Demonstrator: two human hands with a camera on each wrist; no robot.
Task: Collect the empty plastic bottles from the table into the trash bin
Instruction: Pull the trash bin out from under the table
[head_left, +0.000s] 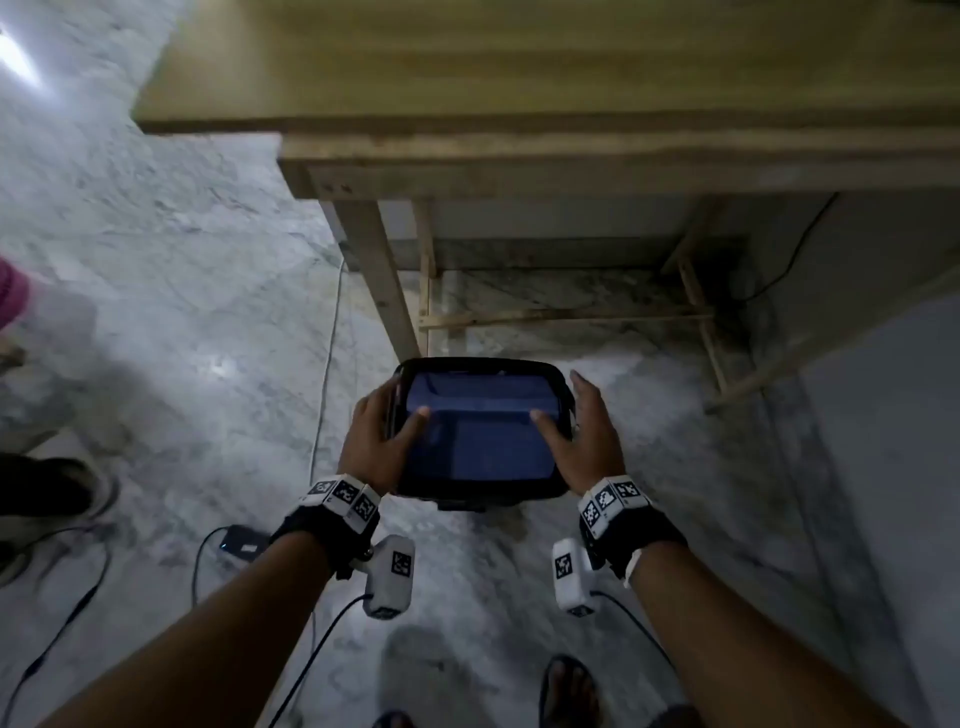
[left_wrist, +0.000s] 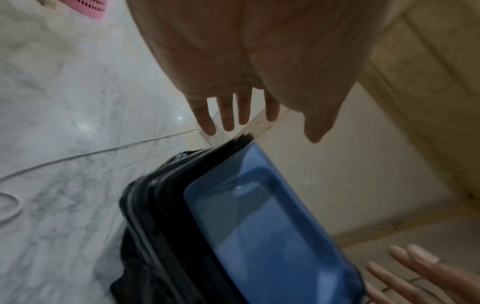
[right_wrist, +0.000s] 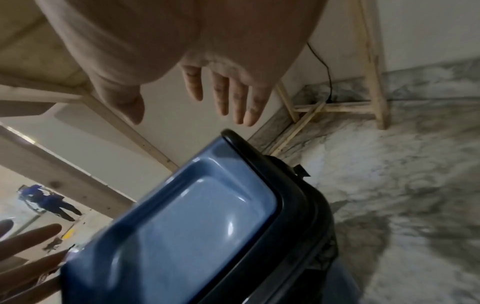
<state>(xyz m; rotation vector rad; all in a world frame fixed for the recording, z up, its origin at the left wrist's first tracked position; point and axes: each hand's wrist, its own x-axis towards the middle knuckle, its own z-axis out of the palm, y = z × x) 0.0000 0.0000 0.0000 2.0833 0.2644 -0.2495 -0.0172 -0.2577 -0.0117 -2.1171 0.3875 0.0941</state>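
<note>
The trash bin (head_left: 480, 436) stands on the marble floor in front of the table; it has a blue lid (left_wrist: 272, 236) and a black rim with a black bag. My left hand (head_left: 395, 415) is at its left edge and my right hand (head_left: 558, 400) at its right edge, both with straight spread fingers and thumbs over the lid. In the wrist views the left hand (left_wrist: 271, 127) and right hand (right_wrist: 189, 115) are just above the lid (right_wrist: 182, 226) and grip nothing. No bottle shows in any view.
The wooden table (head_left: 519, 67) rises just behind the bin, its leg (head_left: 379, 280) close to the bin's far left corner. Cables (head_left: 327, 364) and a small black device (head_left: 244, 543) lie on the floor at left. Another person's shoe (head_left: 52, 488) is far left.
</note>
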